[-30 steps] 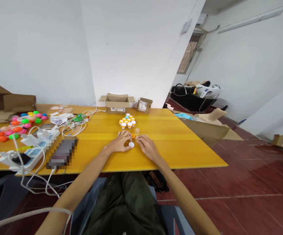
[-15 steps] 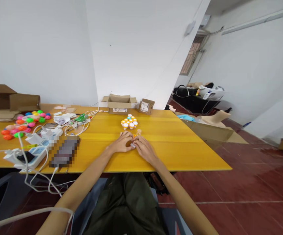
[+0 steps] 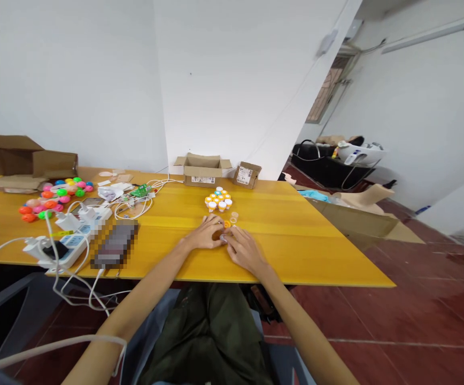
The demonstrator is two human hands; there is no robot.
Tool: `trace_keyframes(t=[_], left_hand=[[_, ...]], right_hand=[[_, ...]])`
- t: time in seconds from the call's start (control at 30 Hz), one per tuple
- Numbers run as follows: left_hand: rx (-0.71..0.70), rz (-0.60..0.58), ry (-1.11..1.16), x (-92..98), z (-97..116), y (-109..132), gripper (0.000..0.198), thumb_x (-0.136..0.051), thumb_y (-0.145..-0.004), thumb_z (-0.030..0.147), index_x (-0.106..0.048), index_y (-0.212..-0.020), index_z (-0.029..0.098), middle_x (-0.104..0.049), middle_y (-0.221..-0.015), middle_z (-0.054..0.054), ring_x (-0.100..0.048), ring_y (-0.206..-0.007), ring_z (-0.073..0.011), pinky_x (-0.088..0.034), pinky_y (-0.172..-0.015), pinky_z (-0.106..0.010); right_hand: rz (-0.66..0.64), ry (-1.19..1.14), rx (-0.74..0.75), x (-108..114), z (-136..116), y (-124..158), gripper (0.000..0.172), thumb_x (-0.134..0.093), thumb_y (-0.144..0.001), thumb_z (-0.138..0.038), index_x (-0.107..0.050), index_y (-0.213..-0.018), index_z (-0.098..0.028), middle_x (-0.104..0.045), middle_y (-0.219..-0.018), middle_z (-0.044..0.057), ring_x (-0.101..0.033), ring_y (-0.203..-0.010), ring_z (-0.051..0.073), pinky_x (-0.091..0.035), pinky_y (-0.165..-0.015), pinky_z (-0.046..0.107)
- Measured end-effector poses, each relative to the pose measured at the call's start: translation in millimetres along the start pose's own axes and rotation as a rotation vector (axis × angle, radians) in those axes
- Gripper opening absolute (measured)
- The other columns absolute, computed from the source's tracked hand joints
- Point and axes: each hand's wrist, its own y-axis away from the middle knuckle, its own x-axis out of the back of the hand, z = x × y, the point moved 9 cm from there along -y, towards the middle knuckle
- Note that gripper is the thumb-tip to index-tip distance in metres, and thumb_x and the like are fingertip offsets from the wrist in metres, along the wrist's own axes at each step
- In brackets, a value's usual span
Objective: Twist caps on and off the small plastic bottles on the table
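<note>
My left hand (image 3: 205, 235) and my right hand (image 3: 245, 249) meet fingertip to fingertip on the yellow table (image 3: 304, 246). The left fingers curl round a small orange container (image 3: 217, 234). The right fingertips pinch a white cap (image 3: 224, 239) against it; most of the cap is hidden. Just beyond the hands lie an orange piece (image 3: 226, 224) and a small clear cup (image 3: 234, 216). A cluster of several small orange bottles with white and blue caps (image 3: 218, 200) stands farther back.
Two cardboard boxes (image 3: 202, 170) (image 3: 247, 174) sit at the table's far edge. To the left are a power strip with chargers (image 3: 69, 243), white cables (image 3: 136, 206), a dark flat device (image 3: 115, 245) and coloured balls (image 3: 55, 195). A large carton (image 3: 356, 214) stands on the floor at right.
The white cap lay bare between my hands a second ago. My right hand has moved in to the left, and both sets of fingertips have closed over the cap and orange container.
</note>
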Motion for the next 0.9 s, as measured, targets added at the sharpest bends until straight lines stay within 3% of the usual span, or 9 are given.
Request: trace_keyframes(t=[0.3, 0.63, 0.9], left_hand=[[-0.01, 0.007, -0.008, 2.3, 3, 1, 0.018, -0.057, -0.085, 0.038, -0.062, -0.094, 0.023, -0.057, -0.107, -0.006, -0.045, -0.107, -0.0259, -0.036, -0.095, -0.044], [-0.017, -0.007, -0.031, 1.4, 3, 0, 0.015, -0.057, -0.086, 0.036, -0.06, -0.092, 0.022, -0.056, -0.106, -0.006, -0.045, -0.106, -0.0254, -0.036, -0.093, -0.043], [-0.039, 0.021, -0.034, 2.4, 4, 1, 0.018, -0.058, -0.085, 0.039, -0.06, -0.091, 0.022, -0.056, -0.106, -0.006, -0.045, -0.107, -0.0255, -0.036, -0.094, -0.043]], right_hand=[[0.094, -0.044, -0.025, 10, 3, 2, 0.041, -0.048, -0.074, -0.002, -0.068, -0.102, -0.023, -0.066, -0.103, 0.009, -0.06, -0.097, 0.023, -0.05, -0.086, 0.037], [0.058, -0.044, -0.037, 4, 7, 3, 0.04, -0.048, -0.076, -0.002, -0.068, -0.102, -0.025, -0.066, -0.105, 0.008, -0.06, -0.099, 0.023, -0.05, -0.087, 0.038], [0.06, -0.129, -0.132, 2, 15, -3, 0.022, -0.047, -0.088, -0.013, -0.066, -0.094, -0.023, -0.066, -0.098, 0.008, -0.061, -0.09, 0.021, -0.05, -0.082, 0.035]])
